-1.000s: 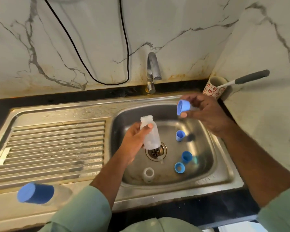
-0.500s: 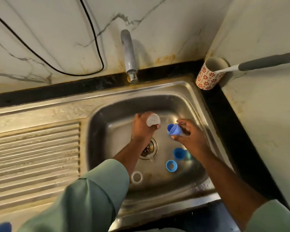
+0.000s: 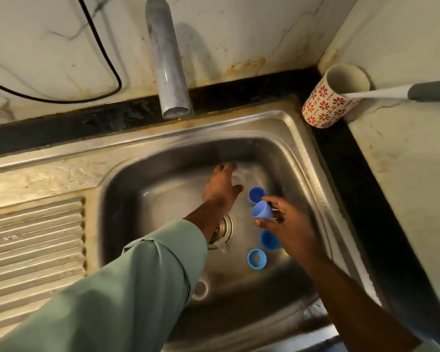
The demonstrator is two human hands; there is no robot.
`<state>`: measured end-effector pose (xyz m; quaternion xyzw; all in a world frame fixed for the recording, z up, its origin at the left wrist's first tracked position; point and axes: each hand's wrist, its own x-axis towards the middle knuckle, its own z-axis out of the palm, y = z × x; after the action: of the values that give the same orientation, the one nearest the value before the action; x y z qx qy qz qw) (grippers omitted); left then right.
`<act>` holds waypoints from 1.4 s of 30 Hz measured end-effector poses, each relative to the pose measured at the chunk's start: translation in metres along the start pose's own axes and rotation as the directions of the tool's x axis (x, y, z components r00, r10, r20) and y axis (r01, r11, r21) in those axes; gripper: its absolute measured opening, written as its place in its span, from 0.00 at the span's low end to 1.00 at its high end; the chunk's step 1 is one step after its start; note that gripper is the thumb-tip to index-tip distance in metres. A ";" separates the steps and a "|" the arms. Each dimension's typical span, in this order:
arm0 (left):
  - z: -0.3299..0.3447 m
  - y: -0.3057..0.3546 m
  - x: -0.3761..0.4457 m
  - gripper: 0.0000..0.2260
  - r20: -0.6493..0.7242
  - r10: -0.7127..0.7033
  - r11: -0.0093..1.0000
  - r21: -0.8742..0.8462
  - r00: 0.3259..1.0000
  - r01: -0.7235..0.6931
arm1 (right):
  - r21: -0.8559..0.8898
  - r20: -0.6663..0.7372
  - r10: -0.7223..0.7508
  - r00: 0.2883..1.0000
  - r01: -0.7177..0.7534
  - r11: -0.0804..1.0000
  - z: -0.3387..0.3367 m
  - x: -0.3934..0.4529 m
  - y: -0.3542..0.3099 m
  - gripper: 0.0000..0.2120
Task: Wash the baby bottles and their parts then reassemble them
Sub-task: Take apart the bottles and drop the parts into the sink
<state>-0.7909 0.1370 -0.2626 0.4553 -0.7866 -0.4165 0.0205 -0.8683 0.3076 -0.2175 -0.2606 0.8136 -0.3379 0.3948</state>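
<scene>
A stainless steel sink [image 3: 313,158] is set into a dark worktop [image 3: 341,158] against a stained marble wall, with the tap [image 3: 168,72] reaching over the basin's back edge and a ribbed draining board [image 3: 33,247] on its left side. The left hand [image 3: 220,190] reaches deep toward the back wall of the basin, fingers curled round a clear bottle [image 3: 238,179] whose lower part is blurred and hidden; it looks to be lowering the bottle onto the basin floor, probably to gather every piece where water will fall. The right hand [image 3: 287,226] hovers nearer the basin's right wall, pinching a blue cap [image 3: 261,210] between thumb and fingertips, likely about to drop it beside the others. Loose parts already lie on the basin floor: a blue cap [image 3: 256,194] just behind the held one, another blue piece [image 3: 269,240] under the right hand, a blue ring [image 3: 256,259] toward the front, and a clear ring [image 3: 200,290] near the front edge, all around the drain [image 3: 225,228]. A patterned mug [image 3: 333,100] holding a brush [image 3: 401,91] stands at the worktop's back right corner, presumably kept within reach for scrubbing. No water runs yet.
</scene>
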 end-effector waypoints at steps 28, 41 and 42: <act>-0.089 0.029 -0.214 0.12 0.329 -0.049 0.395 -0.861 0.943 0.321 | -0.083 0.031 -0.539 0.842 0.539 0.838 -0.014 -0.110 -0.072 0.04; -0.095 0.037 -0.239 0.16 0.442 -0.194 0.301 -0.823 0.876 0.482 | -0.389 0.075 -0.765 0.640 0.725 0.568 -0.001 -0.128 -0.078 0.04; -0.094 0.035 -0.240 0.16 0.440 -0.197 0.292 -0.827 0.876 0.481 | -0.373 0.108 -0.751 0.651 0.727 0.576 -0.001 -0.129 -0.075 0.04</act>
<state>-0.6367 0.2621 -0.0943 0.4647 -0.2983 -0.8299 0.0797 -0.7864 0.3496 -0.1003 -0.6371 0.6917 -0.3129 0.1333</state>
